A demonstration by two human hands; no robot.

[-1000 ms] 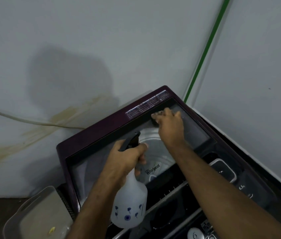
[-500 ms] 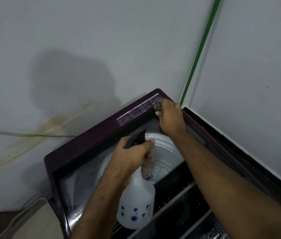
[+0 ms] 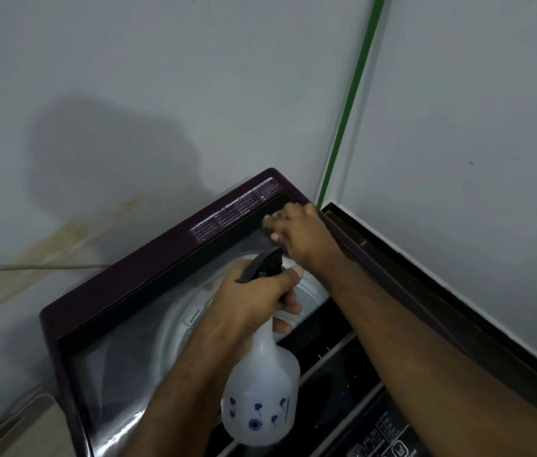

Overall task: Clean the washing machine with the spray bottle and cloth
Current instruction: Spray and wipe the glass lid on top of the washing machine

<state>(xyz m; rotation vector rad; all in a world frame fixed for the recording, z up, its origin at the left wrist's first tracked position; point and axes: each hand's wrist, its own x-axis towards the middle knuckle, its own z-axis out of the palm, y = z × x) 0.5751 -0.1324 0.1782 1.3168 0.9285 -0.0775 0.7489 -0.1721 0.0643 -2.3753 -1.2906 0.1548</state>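
A dark maroon top-load washing machine (image 3: 102,291) with a glass lid fills the lower middle of the head view; its drum shows through the glass. My left hand (image 3: 253,291) grips the neck of a white spray bottle (image 3: 260,400) with blue flower prints and a black trigger, held above the lid. My right hand (image 3: 300,235) presses a dark cloth (image 3: 268,225) on the lid's far right corner, just below the instruction sticker (image 3: 234,206). Most of the cloth is hidden under my fingers.
Grey walls meet in a corner behind the machine, with a green strip (image 3: 349,103) running up it. A stained streak and a thin cable (image 3: 29,267) cross the left wall. A pale plastic item (image 3: 19,430) sits at the lower left. The control panel (image 3: 385,433) lies near me.
My right hand has slid the cloth toward the lid's far right corner. The view has shifted closer to the lid, and my left hand with the bottle stays over the drum.
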